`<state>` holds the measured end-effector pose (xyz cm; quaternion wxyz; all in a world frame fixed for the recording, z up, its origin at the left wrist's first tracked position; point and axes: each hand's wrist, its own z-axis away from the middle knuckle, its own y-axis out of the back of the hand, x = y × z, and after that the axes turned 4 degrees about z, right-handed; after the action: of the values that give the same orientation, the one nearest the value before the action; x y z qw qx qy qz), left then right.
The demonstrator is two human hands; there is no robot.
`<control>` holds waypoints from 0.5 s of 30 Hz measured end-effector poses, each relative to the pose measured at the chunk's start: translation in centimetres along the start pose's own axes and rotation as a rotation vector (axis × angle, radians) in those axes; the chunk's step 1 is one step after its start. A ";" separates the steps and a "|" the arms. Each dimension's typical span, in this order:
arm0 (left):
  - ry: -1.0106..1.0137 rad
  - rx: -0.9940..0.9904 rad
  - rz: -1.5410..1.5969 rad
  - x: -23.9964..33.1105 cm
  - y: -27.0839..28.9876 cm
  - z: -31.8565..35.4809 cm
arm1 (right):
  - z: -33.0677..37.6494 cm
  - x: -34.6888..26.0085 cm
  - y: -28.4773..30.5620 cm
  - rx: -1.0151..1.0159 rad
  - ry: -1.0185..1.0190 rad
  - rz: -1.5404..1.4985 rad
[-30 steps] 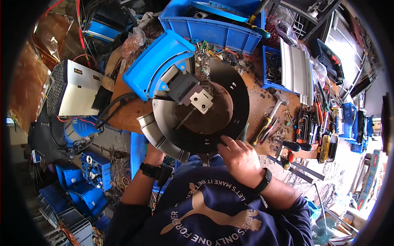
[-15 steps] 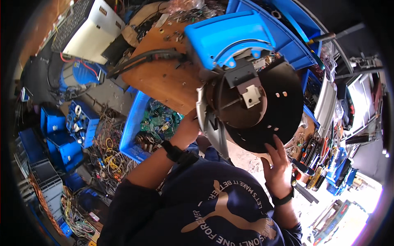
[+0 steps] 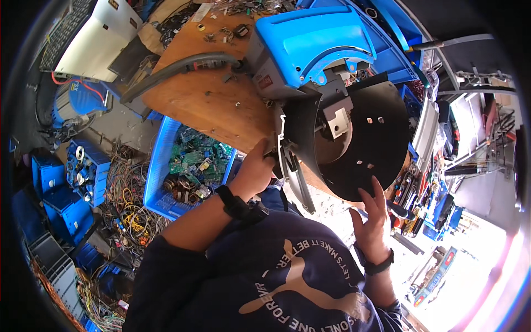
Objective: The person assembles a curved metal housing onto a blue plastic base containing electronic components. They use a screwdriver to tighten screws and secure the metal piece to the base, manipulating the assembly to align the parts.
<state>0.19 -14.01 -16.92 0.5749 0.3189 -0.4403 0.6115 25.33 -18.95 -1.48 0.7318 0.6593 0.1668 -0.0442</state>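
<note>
Head view: left hand point(image 3: 254, 172) clamped on grey guard point(image 3: 298, 187); right hand point(image 3: 374, 228) splayed forward, touching black guard point(image 3: 381, 146).

The blue-topped machine with a curved black sheet guard point(image 3: 315, 44) is positioned at the right side of the worktop point(image 3: 210, 108). Its blue housing faces far; the guard, pierced by two pairs of small slots, extends near and right. A pale metal bracket point(image 3: 338, 124) with a hole sits inside. A thick grey cable point(image 3: 171, 72) exits left.
</note>
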 end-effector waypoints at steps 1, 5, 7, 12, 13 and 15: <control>0.013 -0.007 0.066 0.7 -0.1 0.1 | 0.2 0.1 -0.2 0.003 -0.028 -0.027; -0.022 0.008 0.122 1.9 -0.4 0.3 | 0.9 0.4 -1.1 0.026 -0.081 -0.063; 0.060 -0.034 0.188 2.3 -0.5 0.2 | 1.0 0.2 -1.2 0.053 -0.088 -0.064; -0.243 -0.028 0.024 -0.1 0.0 -0.6 | 1.3 -0.3 -1.0 0.083 -0.146 -0.154; -0.283 -0.009 -0.030 -0.4 0.3 -0.7 | 1.6 -0.2 -0.9 0.109 -0.143 -0.203; -0.200 -0.032 0.005 -0.4 0.4 -0.7 | 2.1 0.1 -0.1 0.161 -0.130 -0.300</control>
<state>-0.04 -13.50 -17.61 0.5316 0.3681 -0.5057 0.5711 25.81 -20.97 -1.42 0.6710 0.6794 0.2113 -0.2087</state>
